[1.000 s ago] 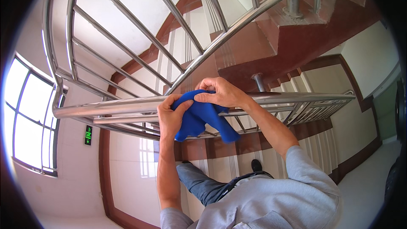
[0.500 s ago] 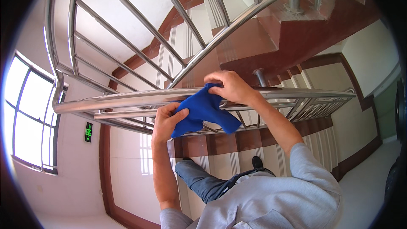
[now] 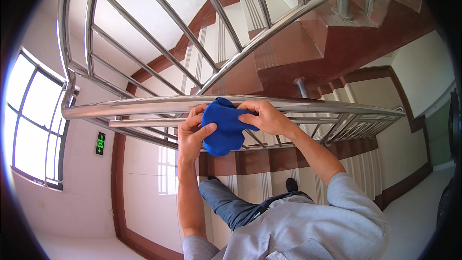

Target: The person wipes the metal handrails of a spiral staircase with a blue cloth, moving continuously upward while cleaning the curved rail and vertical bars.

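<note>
A soft blue cloth (image 3: pixel 223 127) hangs bunched and partly folded between my two hands, just in front of the metal handrail (image 3: pixel 137 107). My left hand (image 3: pixel 193 132) pinches its left side, with the thumb on the near face and the fingers behind. On the other side, my right hand (image 3: pixel 264 117) grips a drawn-out corner between thumb and fingers. Some of the right fingertips are hidden by the cloth. Both hands are close to the rail; whether they touch it I cannot tell.
Steel railing bars (image 3: pixel 166 31) rise beyond the handrail, with stairs (image 3: pixel 250 7) curving up behind. Below me, brown and white steps (image 3: pixel 274 183) lead down to the right. A bright window (image 3: pixel 36 120) and a green lit sign (image 3: pixel 100 143) are at the left wall.
The cloth has gone from spread out to more gathered. My right hand has moved down and slightly right, taking a different corner; my left hand keeps its hold.
</note>
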The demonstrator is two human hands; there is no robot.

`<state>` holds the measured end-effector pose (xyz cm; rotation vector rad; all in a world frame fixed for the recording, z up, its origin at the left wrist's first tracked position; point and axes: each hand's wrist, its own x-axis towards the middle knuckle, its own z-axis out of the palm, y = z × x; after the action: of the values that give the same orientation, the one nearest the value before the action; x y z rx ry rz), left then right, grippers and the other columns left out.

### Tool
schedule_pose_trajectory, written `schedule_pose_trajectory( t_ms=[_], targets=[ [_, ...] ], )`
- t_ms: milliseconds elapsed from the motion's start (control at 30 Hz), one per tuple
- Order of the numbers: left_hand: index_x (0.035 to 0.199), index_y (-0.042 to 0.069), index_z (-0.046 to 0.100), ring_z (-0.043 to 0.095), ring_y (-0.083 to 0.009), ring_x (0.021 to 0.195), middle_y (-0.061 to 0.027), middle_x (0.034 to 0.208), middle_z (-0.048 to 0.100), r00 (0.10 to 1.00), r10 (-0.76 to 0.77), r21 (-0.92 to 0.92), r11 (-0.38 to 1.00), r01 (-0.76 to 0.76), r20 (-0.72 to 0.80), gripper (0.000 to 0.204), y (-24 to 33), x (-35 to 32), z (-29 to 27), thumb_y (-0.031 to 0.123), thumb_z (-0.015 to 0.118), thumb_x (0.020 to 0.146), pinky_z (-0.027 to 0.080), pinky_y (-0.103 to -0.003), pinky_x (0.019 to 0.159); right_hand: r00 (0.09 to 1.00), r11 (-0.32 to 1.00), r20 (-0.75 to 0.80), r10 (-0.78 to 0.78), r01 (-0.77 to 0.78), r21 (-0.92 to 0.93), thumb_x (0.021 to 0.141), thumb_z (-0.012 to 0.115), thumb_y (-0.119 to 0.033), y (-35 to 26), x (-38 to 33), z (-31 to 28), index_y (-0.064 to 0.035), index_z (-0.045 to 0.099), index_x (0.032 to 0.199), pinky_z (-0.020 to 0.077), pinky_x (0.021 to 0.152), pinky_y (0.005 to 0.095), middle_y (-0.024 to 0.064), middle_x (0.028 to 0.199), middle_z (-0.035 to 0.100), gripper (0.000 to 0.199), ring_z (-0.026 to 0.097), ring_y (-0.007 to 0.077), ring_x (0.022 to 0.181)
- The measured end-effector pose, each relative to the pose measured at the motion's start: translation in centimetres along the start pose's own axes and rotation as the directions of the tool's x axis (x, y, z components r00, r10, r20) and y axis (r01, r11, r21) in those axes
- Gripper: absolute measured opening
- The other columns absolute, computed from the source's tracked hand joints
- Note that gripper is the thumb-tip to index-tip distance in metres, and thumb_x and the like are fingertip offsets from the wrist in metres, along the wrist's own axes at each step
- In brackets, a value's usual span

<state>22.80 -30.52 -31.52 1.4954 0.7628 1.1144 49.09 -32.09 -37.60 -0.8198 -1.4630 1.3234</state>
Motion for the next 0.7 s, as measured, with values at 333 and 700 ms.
schedule_pose_trajectory(
  t_ms=[333, 700],
  targets=[
    [0.107, -0.003, 0.087, 0.07, -0.0206, 0.12, -0.0114, 0.126, 0.08, 0.986, 0.089, 0.152, 0.986, -0.067, -0.142, 0.023, 0.1, -1.2, 0.8, 0.0, 0.09, 0.084, 0.054, -0.034, 0.103, 0.921, 0.875, -0.105, -0.374, 0.313, -0.37, 0.101, 0.084, -0.031, -1.4, -0.7, 2.6, 0.0003, 0.066, 0.147, 0.051, 0.116, 0.0441, 0.0211, 0.145, 0.069, 0.059, 0.066, 0.0328, 0.137],
    [0.095, -0.003, 0.077, 0.06, -0.0085, 0.077, 0.0, 0.081, 0.066, 0.943, 0.254, 0.563, 0.821, -0.093, -0.214, 0.01, -1.6, 0.4, 3.5, 0.002, 0.085, 0.094, 0.05, -0.026, 0.07, 0.994, 0.992, -0.04, -0.104, 0.101, -0.07, 0.094, 0.09, -0.021, -0.5, -0.6, 2.6, 0.0039, 0.073, 0.129, 0.0598, 0.094, 0.0351, 0.0162, 0.115, 0.08, 0.046, 0.075, 0.0195, 0.104]
  ],
)
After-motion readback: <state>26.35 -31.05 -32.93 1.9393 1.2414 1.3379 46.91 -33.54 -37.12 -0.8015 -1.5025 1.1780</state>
